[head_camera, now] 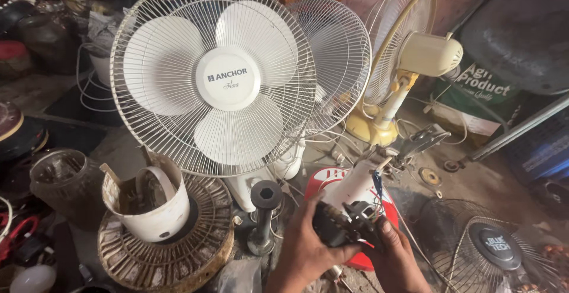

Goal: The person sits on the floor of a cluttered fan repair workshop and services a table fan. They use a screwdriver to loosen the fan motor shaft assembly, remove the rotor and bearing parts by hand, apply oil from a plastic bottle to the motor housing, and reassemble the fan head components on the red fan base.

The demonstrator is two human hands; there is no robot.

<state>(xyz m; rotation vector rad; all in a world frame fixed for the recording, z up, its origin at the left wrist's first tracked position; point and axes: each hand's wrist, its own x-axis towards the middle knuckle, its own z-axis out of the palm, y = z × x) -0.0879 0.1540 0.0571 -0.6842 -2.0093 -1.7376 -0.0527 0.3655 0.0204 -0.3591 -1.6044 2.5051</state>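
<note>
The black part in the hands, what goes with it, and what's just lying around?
In use: left hand and right hand grip the black switch part; its coloured wires run to the white fan body.

Lying about: big white fan, yellowish fan, dirty white jar, dark grille.

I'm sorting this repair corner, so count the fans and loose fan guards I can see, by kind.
White table fans facing the camera: 2
Cream fan seen from behind: 1
Loose fan guards on the floor: 2
Total: 5
</note>
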